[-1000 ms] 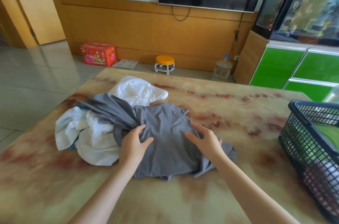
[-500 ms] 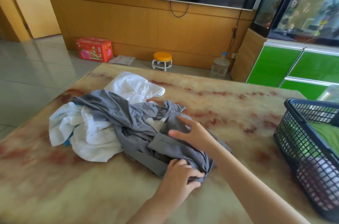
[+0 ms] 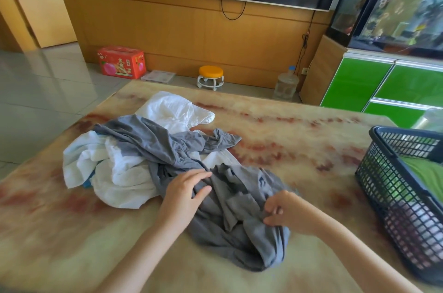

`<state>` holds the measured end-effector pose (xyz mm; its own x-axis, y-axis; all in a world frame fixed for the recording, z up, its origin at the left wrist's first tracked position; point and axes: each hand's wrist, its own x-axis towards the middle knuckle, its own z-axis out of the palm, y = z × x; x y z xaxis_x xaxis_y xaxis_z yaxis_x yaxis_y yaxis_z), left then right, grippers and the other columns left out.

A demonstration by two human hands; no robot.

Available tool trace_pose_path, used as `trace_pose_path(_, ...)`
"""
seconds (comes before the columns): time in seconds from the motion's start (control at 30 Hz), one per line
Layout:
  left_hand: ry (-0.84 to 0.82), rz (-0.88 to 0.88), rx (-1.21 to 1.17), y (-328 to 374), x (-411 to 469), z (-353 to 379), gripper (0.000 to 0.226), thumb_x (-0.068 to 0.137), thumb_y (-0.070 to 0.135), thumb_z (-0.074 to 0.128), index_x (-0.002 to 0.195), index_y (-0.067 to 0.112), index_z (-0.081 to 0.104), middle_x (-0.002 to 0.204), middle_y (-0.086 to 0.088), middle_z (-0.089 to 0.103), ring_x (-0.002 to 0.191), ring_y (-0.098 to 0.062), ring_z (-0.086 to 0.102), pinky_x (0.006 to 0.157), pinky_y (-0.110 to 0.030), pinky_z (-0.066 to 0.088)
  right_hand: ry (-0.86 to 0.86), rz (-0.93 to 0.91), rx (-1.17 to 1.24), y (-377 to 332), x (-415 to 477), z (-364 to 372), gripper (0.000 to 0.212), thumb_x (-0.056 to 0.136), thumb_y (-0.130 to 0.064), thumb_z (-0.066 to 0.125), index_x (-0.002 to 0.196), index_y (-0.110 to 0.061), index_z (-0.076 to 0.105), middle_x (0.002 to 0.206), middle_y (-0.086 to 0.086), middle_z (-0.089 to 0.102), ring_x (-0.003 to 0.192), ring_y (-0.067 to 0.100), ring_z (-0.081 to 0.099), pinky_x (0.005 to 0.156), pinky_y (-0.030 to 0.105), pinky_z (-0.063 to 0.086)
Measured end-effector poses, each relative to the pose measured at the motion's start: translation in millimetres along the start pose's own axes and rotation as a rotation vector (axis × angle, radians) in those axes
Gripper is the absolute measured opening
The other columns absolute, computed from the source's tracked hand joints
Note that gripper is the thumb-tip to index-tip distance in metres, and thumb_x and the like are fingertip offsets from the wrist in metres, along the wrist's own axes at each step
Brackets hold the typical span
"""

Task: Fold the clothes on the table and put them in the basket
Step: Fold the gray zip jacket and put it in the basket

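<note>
Lower centre of the frame: the right hand has its fingers curled tight, pinching a bunched fold of the grey garment. The left hand lies flat on the same cloth, fingers nearly straight, gripping nothing. The garment sprawls crumpled on the table, overlapping the white clothes at centre left. The basket stands at the right edge — apart from the pile.
</note>
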<state>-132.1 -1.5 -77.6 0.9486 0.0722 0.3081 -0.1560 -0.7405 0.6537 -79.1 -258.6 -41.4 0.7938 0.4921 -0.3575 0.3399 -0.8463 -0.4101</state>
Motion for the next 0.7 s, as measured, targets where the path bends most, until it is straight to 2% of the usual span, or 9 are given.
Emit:
trace_pose_path(0.1, -0.124, -0.077, 0.065, -3, 0, 4, 0.041, 0.094, 0.034, 0.055, 0.135, 0.029, 0.05, 0.143, 0.013, 0.041, 0.142, -0.012, 0.025, 0.116, -0.045, 0.018, -0.278, 0.012, 0.024, 1, -29, -11, 0.007, 0.08, -0.029, 0.074, 0.086, -0.028, 0.069, 0.074, -0.017, 0.065, 0.079, 0.007, 0.064, 0.075, 0.014, 0.048)
trace_pose_path(0.17, -0.147, -0.121, 0.152, -7, 0, 8, 0.046, 0.094, 0.036, 0.053, 0.139, 0.032, 0.043, 0.15, 0.012, 0.028, 0.145, -0.012, 0.011, 0.117, -0.045, 0.009, -0.219, 0.01, 0.115, 0, -36, -27, 0.005, 0.081, -0.028, 0.072, 0.085, -0.025, 0.074, 0.078, -0.009, 0.073, 0.075, 0.007, 0.069, 0.078, 0.019, 0.054)
trace_pose_path(0.2, -0.104, -0.143, 0.147, -10, 0, 8, 0.048, 0.093, 0.035, 0.055, 0.14, 0.031, 0.043, 0.153, 0.007, 0.025, 0.146, -0.015, 0.011, 0.117, -0.043, 0.011, -0.08, 0.017, 0.199, 1, -33, -36, 0.007, 0.083, -0.025, 0.07, 0.085, -0.021, 0.075, 0.077, -0.004, 0.074, 0.071, 0.009, 0.07, 0.076, 0.021, 0.055)
trace_pose_path(0.27, -0.003, -0.218, 0.114, -14, 0, 6, 0.05, 0.092, 0.032, 0.057, 0.141, 0.026, 0.043, 0.155, -0.002, 0.023, 0.144, -0.022, 0.017, 0.116, -0.04, 0.021, 0.26, 0.028, 0.347, -3, -19, -51, 0.005, 0.083, -0.019, 0.07, 0.084, -0.019, 0.075, 0.075, -0.003, 0.073, 0.066, 0.009, 0.068, 0.067, 0.02, 0.053)
trace_pose_path(0.33, 0.003, -0.284, 0.103, -17, 0, 4, 0.047, 0.093, 0.03, 0.056, 0.139, 0.025, 0.046, 0.153, -0.002, 0.026, 0.138, -0.023, 0.03, 0.111, -0.039, 0.03, 0.412, -0.037, 0.423, -17, 4, -55, 0.01, 0.081, -0.022, 0.074, 0.09, -0.027, 0.073, 0.079, -0.017, 0.071, 0.07, -0.003, 0.065, 0.066, 0.014, 0.05)
trace_pose_path(0.4, -0.003, -0.282, 0.101, -20, -2, 4, 0.037, 0.093, 0.026, 0.057, 0.13, 0.024, 0.055, 0.149, -0.001, 0.033, 0.131, -0.02, 0.04, 0.108, -0.035, 0.033, 0.365, -0.131, 0.42, -41, 34, -48, 0.027, 0.082, -0.028, 0.073, 0.109, -0.027, 0.068, 0.098, -0.025, 0.067, 0.085, -0.008, 0.062, 0.071, 0.008, 0.049)
trace_pose_path(0.53, 0.093, -0.22, 0.007, -22, -13, 8, 0.022, 0.09, 0.009, 0.06, 0.107, 0.019, 0.07, 0.128, 0.001, 0.054, 0.12, -0.016, 0.049, 0.1, -0.022, 0.033, 0.241, -0.21, 0.338, -97, 96, -19, 0.061, 0.082, -0.042, 0.07, 0.136, -0.021, 0.051, 0.138, -0.007, 0.053, 0.123, 0.013, 0.051, 0.095, 0.023, 0.041)
trace_pose_path(0.63, 0.247, -0.252, -0.066, -22, -17, 7, 0.023, 0.083, 0.005, 0.066, 0.1, 0.02, 0.068, 0.116, 0.005, 0.05, 0.101, -0.01, 0.053, 0.091, -0.024, 0.041, 0.185, -0.236, 0.303, -134, 132, 8, 0.066, 0.08, -0.041, 0.073, 0.138, -0.02, 0.048, 0.139, -0.002, 0.052, 0.126, 0.016, 0.049, 0.099, 0.029, 0.041)
trace_pose_path(0.7, 0.291, -0.279, -0.043, -25, -17, 6, 0.026, 0.079, 0.007, 0.07, 0.102, 0.019, 0.064, 0.111, 0.007, 0.047, 0.102, -0.01, 0.051, 0.091, -0.026, 0.042, 0.21, -0.214, 0.241, -147, 145, 23, 0.051, 0.08, -0.036, 0.074, 0.125, -0.019, 0.059, 0.123, 0.001, 0.062, 0.113, 0.02, 0.057, 0.09, 0.034, 0.049)
